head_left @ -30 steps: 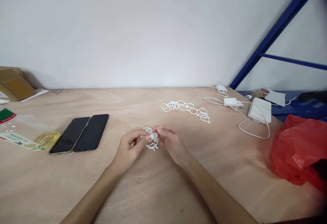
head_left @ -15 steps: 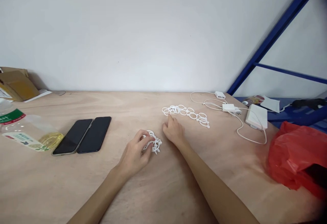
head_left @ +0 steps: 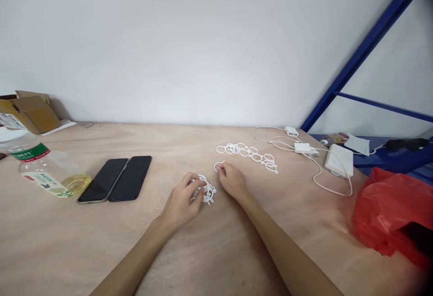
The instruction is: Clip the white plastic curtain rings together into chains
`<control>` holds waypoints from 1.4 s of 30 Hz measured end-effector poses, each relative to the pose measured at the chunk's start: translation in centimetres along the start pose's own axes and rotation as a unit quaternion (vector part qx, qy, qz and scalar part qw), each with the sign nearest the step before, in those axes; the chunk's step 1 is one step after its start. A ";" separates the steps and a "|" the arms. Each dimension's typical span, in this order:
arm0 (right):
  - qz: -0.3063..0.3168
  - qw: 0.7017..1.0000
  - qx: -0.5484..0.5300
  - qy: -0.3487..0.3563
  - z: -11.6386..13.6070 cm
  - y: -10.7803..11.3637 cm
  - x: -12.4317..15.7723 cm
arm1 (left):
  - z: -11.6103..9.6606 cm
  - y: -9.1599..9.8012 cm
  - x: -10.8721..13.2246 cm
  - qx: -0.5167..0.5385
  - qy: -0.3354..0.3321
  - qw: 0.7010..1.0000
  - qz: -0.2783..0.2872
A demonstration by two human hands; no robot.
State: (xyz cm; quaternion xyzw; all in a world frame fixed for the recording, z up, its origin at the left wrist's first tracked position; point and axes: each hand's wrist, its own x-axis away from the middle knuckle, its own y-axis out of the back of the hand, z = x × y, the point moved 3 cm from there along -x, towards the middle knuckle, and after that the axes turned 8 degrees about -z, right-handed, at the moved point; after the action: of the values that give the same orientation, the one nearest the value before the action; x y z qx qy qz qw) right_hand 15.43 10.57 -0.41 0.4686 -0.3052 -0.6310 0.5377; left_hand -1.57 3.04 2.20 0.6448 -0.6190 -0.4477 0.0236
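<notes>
Pinching: left hand point(head_left: 181, 199), ring cluster point(head_left: 207, 193); right hand point(head_left: 232, 181), ring point(head_left: 218, 166).

Bright, even, diffuse light falls from above; shadows on the surface point(head_left: 216, 251) are faint. Wide-angle bending shows at the edges, with blurred, dark lower right corner.

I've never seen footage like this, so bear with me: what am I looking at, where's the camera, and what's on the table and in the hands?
There is no machine: these are a person's two bare hands, filmed by one camera worn on the head, looking forward and down. The left hand grips a bunch of white rings on the wooden table. The right hand pinches a single ring in its fingers. Beyond lie loose rings; to the left two phones and a bottle on its side; to the right chargers with a cable and a red bag.
</notes>
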 end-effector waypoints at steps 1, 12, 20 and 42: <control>-0.001 1.000 -0.016 0.005 -0.1 0.0 0.3 | 0.0 0.0 0.0 -0.001 0.004 1.000 -0.001; 0.001 0.998 -0.055 -0.040 -0.4 0.9 1.8 | 0.5 -0.1 0.0 -0.003 0.012 1.000 -0.011; 0.024 0.995 -0.081 -0.057 -1.5 2.3 1.7 | 0.3 0.0 0.0 -0.020 0.016 1.000 -0.009; 0.118 0.749 -0.638 -0.136 3.7 3.0 4.3 | -0.2 -0.2 -0.7 0.396 0.282 0.872 0.063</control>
State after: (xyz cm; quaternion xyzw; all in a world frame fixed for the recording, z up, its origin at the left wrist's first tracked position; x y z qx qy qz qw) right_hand 13.34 5.23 2.52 -0.1137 0.0462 -0.6675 0.7345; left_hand -1.20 3.53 2.61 0.6587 -0.7507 0.0382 -0.0326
